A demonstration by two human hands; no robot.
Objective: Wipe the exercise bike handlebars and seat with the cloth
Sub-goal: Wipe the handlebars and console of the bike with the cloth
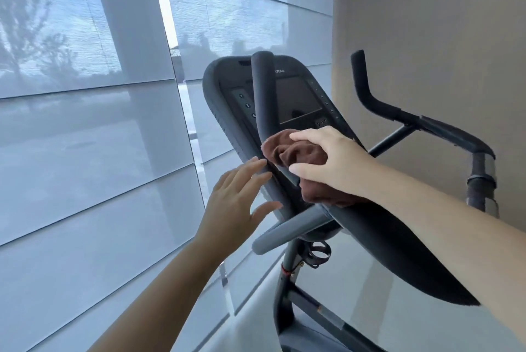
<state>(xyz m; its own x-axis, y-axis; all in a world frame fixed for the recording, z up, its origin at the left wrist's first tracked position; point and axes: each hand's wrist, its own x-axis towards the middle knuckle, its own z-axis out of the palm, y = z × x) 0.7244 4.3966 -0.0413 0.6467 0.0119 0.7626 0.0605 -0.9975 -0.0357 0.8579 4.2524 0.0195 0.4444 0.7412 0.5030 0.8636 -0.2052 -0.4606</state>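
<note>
Now, our right hand (333, 161) gripping the brown cloth (296, 152) on the black handlebar (263, 95), our left hand (236, 203) flat, fingers straight, touching that handlebar's left side.

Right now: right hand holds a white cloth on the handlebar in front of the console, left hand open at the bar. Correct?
Not quite. The cloth is brown, not white. The rest stands: the head view shows the right hand holding it on the handlebar in front of the console, and the left hand open at the bar.
</note>
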